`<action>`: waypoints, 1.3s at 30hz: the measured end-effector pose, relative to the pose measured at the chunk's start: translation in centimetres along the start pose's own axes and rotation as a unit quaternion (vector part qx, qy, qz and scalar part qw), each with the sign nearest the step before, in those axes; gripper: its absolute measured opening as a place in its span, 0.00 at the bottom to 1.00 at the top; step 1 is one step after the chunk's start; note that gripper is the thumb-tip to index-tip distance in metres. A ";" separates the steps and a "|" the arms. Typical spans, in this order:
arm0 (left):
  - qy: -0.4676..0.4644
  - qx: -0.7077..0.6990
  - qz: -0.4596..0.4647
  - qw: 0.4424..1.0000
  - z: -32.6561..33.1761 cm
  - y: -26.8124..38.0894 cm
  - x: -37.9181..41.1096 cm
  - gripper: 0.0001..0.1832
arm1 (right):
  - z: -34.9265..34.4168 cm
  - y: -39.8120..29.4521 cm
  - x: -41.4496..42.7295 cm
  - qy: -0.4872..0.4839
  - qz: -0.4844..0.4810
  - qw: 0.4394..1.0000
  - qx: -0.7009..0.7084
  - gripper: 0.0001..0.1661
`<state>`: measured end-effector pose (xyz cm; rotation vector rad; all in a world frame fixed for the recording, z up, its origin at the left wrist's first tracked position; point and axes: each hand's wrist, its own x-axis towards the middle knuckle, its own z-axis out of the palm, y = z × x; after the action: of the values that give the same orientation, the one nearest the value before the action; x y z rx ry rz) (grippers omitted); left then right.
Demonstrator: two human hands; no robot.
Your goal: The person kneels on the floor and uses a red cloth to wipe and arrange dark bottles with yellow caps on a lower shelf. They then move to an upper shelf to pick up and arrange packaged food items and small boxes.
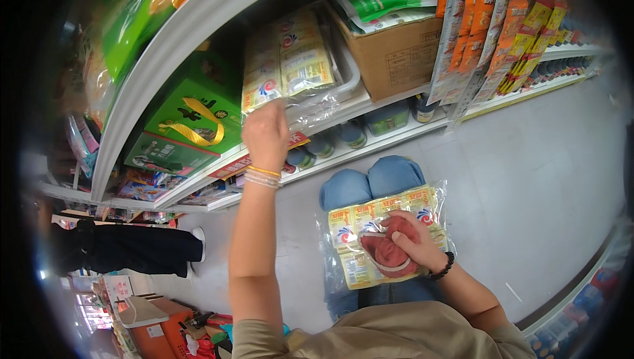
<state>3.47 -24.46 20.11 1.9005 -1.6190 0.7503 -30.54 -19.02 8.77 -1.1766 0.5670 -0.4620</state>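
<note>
My left hand point(267, 134) is raised at the shelf, closed at the near edge of a clear plastic pack of yellow sachets point(302, 59); its fingertips are hidden. That pack lies over a translucent plastic tray point(349, 84). Down at my lap, my right hand point(413, 245) grips a crumpled red cloth with a pale edge point(391, 255). The cloth rests on another clear-bagged pack of yellow sachets point(356, 215), which lies across my jeans-covered thighs point(371, 181). The sachets bear writing and a blue and red swirl.
An open cardboard box point(396, 57) with bagged goods stands right of the tray. Green gift boxes point(190, 116) stand left of it. Orange packet strips point(475, 17) hang at the right. Jars point(351, 134) line the lower shelf. A person in dark trousers point(133, 247) stands at the left.
</note>
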 end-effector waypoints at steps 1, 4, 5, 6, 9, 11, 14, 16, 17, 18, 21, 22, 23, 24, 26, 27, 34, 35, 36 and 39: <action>0.025 -0.048 0.006 0.999 0.4 0.4 -0.6 0.06 | 0.1 -0.1 0.0 -0.001 0.006 1.000 0.005 0.26; 0.195 -0.110 -0.122 0.967 0.9 2.4 -3.3 0.21 | 0.4 -0.2 0.0 0.022 -0.001 0.999 0.032 0.25; 0.263 -0.133 -0.179 0.939 1.0 3.2 -4.0 0.24 | 0.4 -0.3 0.1 0.026 -0.009 0.999 0.026 0.25; 0.271 -0.320 -0.389 0.820 0.8 3.5 -4.3 0.30 | 0.4 -0.4 0.0 0.030 -0.018 0.999 0.020 0.25; 0.158 -0.539 -0.637 0.528 0.6 4.8 -4.4 0.50 | 0.4 -0.5 0.0 0.025 -0.002 0.999 0.044 0.25; 0.127 -0.611 -0.674 0.395 1.2 5.2 -3.1 0.54 | 0.3 -0.5 0.0 0.020 0.013 0.999 0.040 0.25; 0.097 -0.670 -0.642 0.361 1.6 4.8 -0.7 0.61 | 0.3 -0.3 0.0 0.025 -0.008 0.999 0.034 0.26; 0.093 -0.689 -0.621 0.362 1.2 4.4 0.2 0.64 | 0.3 -0.2 0.0 0.025 -0.008 0.999 0.048 0.26; 0.100 -0.693 -0.611 0.369 0.9 4.3 0.4 0.63 | 0.3 -0.1 -0.1 0.024 -0.010 0.998 0.051 0.26; 0.116 -0.691 -0.606 0.377 0.6 4.2 0.6 0.63 | 0.2 -0.1 -0.1 0.021 -0.011 0.999 0.046 0.26; 0.061 -0.668 -0.621 0.405 0.7 3.7 0.9 0.53 | 0.1 0.0 -0.2 0.016 -0.009 0.999 0.039 0.26; 0.022 -0.650 -0.631 0.423 1.0 3.5 1.1 0.51 | 0.1 0.0 -0.2 0.019 -0.008 0.999 0.047 0.26; -0.024 -0.635 -0.633 0.442 1.5 3.2 1.3 0.50 | 0.1 0.0 -0.2 0.017 -0.017 0.998 0.054 0.26; 0.018 -0.653 -0.645 0.398 1.9 2.7 1.6 0.38 | 0.1 0.1 -0.3 0.021 -0.006 0.999 0.045 0.26; -0.009 -0.628 -0.649 0.429 2.7 1.8 2.0 0.29 | 0.1 0.1 -0.2 0.025 -0.018 0.999 0.015 0.25; -0.016 -0.615 -0.654 0.441 2.9 1.5 2.1 0.25 | 0.1 0.1 -0.2 0.019 -0.015 1.000 0.017 0.25; 0.061 -0.588 -0.549 0.591 -1.6 1.6 -0.1 0.16 | -0.2 0.4 -0.1 0.020 -0.032 0.999 0.001 0.26; 0.076 -0.639 -0.482 0.595 -3.1 2.0 -0.9 0.22 | -0.1 0.3 0.0 0.033 -0.005 0.999 0.001 0.26; 0.098 -0.678 -0.428 0.590 -4.5 2.0 -1.2 0.28 | 0.1 0.2 0.0 0.047 -0.008 0.999 -0.005 0.25; 0.163 -0.684 -0.454 0.547 -10.1 2.1 -4.1 0.22 | 1.2 -0.3 0.3 0.103 -0.011 0.992 0.076 0.22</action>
<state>0.17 -14.77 24.39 0.9080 -0.3277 -0.5541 -29.60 -18.47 9.35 -0.9970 0.6844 -0.6385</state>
